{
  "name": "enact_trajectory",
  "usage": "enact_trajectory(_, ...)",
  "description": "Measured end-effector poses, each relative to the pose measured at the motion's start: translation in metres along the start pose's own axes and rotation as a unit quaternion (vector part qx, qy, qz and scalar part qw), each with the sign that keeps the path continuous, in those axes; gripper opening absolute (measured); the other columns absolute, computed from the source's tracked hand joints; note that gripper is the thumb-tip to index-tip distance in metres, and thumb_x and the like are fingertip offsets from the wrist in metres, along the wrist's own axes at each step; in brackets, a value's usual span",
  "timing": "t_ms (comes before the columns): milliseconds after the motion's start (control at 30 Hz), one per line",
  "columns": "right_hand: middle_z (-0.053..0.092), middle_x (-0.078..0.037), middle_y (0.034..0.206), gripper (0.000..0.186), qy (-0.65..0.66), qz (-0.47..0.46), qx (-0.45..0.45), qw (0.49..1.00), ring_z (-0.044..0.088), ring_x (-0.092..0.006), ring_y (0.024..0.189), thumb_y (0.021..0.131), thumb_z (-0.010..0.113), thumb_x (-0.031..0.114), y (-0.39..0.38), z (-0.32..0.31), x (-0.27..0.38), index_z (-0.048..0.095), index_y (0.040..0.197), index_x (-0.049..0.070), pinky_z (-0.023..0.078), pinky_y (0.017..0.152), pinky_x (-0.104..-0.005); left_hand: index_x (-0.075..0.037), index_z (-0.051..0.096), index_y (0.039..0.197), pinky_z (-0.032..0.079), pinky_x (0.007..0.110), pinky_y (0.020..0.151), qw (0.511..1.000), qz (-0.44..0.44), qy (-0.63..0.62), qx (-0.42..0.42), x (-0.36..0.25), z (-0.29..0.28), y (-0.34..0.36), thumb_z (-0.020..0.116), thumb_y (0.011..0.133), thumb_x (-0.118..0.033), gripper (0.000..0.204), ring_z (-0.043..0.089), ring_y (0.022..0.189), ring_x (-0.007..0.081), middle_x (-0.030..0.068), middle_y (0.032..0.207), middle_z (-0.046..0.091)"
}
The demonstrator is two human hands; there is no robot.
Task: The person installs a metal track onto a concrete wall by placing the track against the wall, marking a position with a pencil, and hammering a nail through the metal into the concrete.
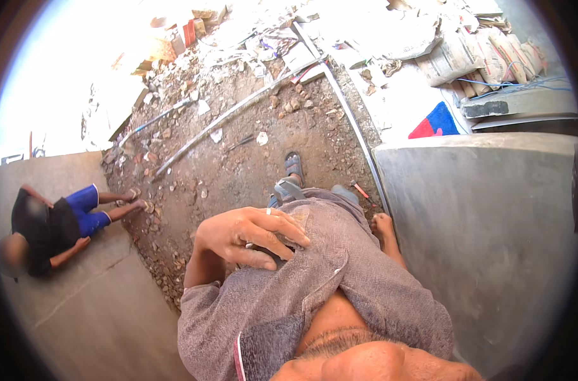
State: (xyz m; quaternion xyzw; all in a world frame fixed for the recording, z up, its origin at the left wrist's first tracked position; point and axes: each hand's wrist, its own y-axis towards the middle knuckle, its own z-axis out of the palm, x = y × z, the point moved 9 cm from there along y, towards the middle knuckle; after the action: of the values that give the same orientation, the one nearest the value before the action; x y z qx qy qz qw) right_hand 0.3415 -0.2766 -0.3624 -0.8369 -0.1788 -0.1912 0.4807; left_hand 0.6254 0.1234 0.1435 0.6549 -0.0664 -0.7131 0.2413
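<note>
In the head view, your left hand (254, 233), wearing a ring (269, 211), lies over the front of your grey-brown shirt (314, 238), its fingers half bent and loosely spread, the fingertips meeting the cloth; a dark thing shows partly under the fingers, and you cannot tell from here what it is or whether the hand grips it. Your right hand (383, 224) is lower and farther off, past the shirt's right side, its fingers curled in; whether it holds anything cannot be told. Just ahead and to the left of that right hand, a tool with an orange handle (360, 188) lies on the dirt ground (238, 174). A long metal bar (352, 117) runs forward from close beside the right hand, and a smooth grey wall (479, 209) stands to its right. Ahead of your left hand are a sandaled foot (293, 165) and, farther on, a second long bar (231, 117) lying slantwise across the ground. Well to the left of the left hand is another person in a black top and blue shorts (88, 206).
</note>
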Motion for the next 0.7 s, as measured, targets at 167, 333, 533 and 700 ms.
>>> enact_trajectory(167, 0.066, -0.017, 0.099, 0.039, -0.091, -0.176, 0.035, 0.979, 0.061, -0.028, 0.1, 0.084, 0.058, 0.029, -0.028, 0.082, 0.255, 0.063, 0.108, -0.001, 0.046, 0.086, -0.0344, -0.002, 0.065, 0.102, 0.045, 0.043, 0.093, 0.962, -0.18, -0.152, -0.14, 0.124, -0.135, -0.035, 0.058, 0.089, -0.027, 0.03, 0.058, 0.107, 0.0286, 0.016, 0.116, 0.061)
enact_trajectory(333, 0.062, -0.017, 0.107, 0.039, -0.234, -0.327, 0.121, 0.908, 0.058, -0.0329, 0.103, 0.08, 0.063, 0.034, -0.037, 0.103, 0.373, 0.066, 0.105, 0.005, 0.046, 0.086, -0.0395, -0.004, 0.062, 0.108, 0.048, 0.04, 0.086, 0.794, -0.556, 0.237, -0.066, 0.328, -0.172, -0.105, 0.057, 0.087, -0.03, 0.034, 0.062, 0.098, 0.0314, 0.0179, 0.107, 0.064)
enact_trajectory(533, 0.063, -0.017, 0.099, 0.026, -0.345, -0.312, 0.192, 0.864, 0.059, -0.0359, 0.097, 0.079, 0.064, 0.031, 0.011, 0.14, 0.414, 0.069, 0.095, 0.011, 0.048, 0.08, -0.046, -0.01, 0.067, 0.097, 0.048, 0.047, 0.076, 0.752, -0.603, 0.267, 0.021, 0.395, -0.174, -0.124, 0.054, 0.078, -0.018, 0.024, 0.062, 0.09, 0.0368, 0.0188, 0.095, 0.066)
enact_trajectory(700, 0.064, -0.017, 0.088, 0.019, -0.363, -0.274, 0.262, 0.851, 0.062, -0.0361, 0.086, 0.079, 0.061, 0.024, 0.072, 0.145, 0.445, 0.067, 0.083, 0.007, 0.048, 0.074, -0.0462, -0.007, 0.064, 0.088, 0.048, 0.047, 0.072, 0.739, -0.595, 0.316, -0.002, 0.386, -0.211, -0.083, 0.056, 0.081, -0.024, 0.02, 0.062, 0.085, 0.0367, 0.017, 0.087, 0.066)
